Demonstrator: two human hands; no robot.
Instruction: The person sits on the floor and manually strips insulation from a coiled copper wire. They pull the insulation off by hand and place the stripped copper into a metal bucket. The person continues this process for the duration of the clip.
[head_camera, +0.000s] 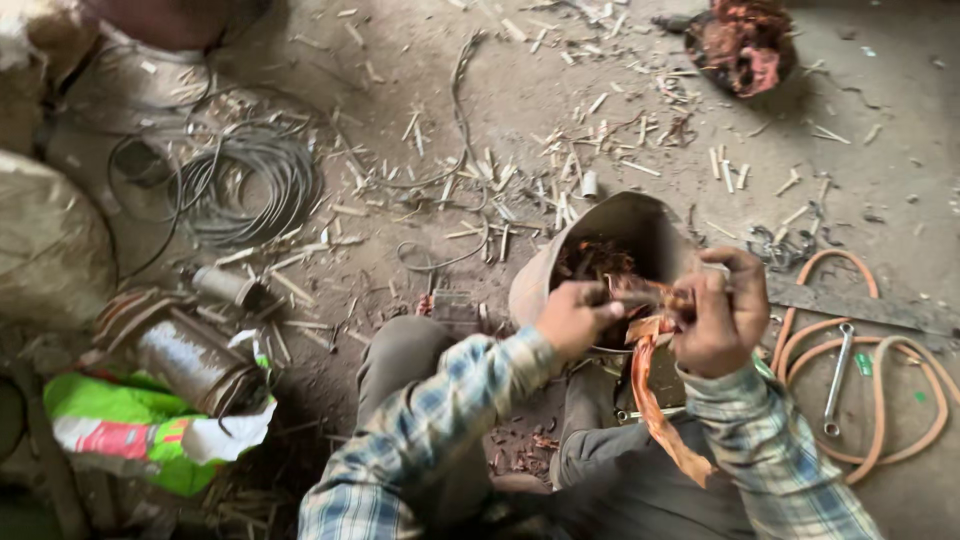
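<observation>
My left hand (573, 317) is closed around a dark tool handle at the mouth of a round metal motor housing (620, 225) with copper windings inside. My right hand (722, 312) grips a bundle of copper wire (650, 385) that comes out of the housing and hangs down over my knee. Both hands meet right at the housing's rim, over my lap. I wear a plaid shirt with the sleeves down to the wrists.
A coil of grey wire (245, 180) lies at the left, a metal cylinder (190, 360) on a green and white bag (130, 425) below it. An orange hose (880, 400) and a spanner (838, 375) lie right. Another copper-filled part (745, 45) sits far back. Wood slivers litter the floor.
</observation>
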